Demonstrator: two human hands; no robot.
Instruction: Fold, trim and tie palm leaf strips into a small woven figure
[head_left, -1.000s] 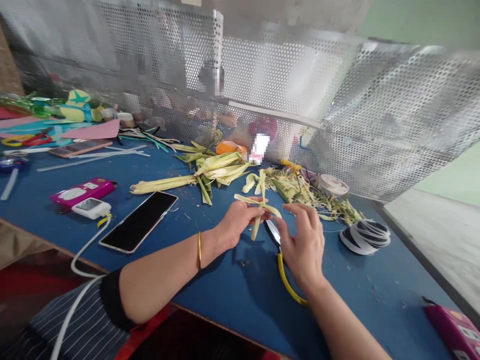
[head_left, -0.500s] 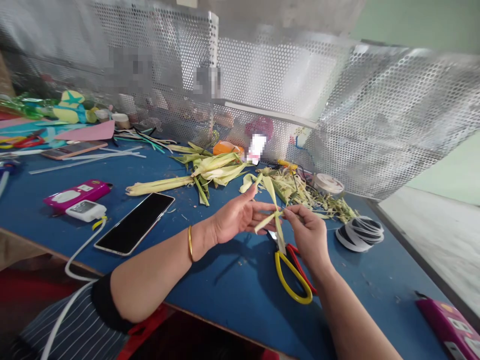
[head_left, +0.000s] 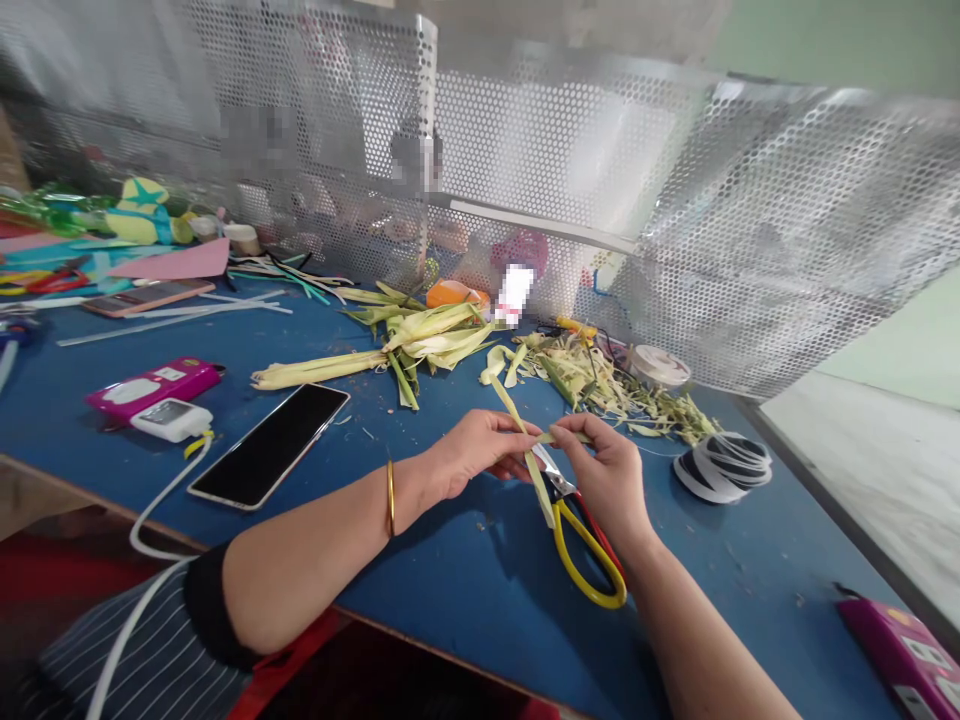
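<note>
My left hand (head_left: 484,448) is closed, thumb and fingers pinching pale green corn husk strips (head_left: 541,488) where they cross. Fingertip to fingertip with it, my right hand (head_left: 604,465) pinches the short side of the same crossed strips. One long strip slants from upper left down toward the scissors. The scissors (head_left: 589,555), with one yellow and one red handle, lie on the blue table under my hands, their blades partly hidden. Beyond my hands lie a bundle of corn husks (head_left: 439,335) and a heap of shredded husk (head_left: 600,385).
A black-screened phone (head_left: 270,447) and a magenta box with a white device (head_left: 157,395) lie left. A spool of white strip (head_left: 721,467) sits right, with another magenta box (head_left: 900,645) nearer. A perforated metal screen (head_left: 555,150) borders the table's back.
My left hand has gone from open, fingers stretched out, to pinching the husk strips. The crossed strips have turned, and my right hand has shifted slightly while still pinching.
</note>
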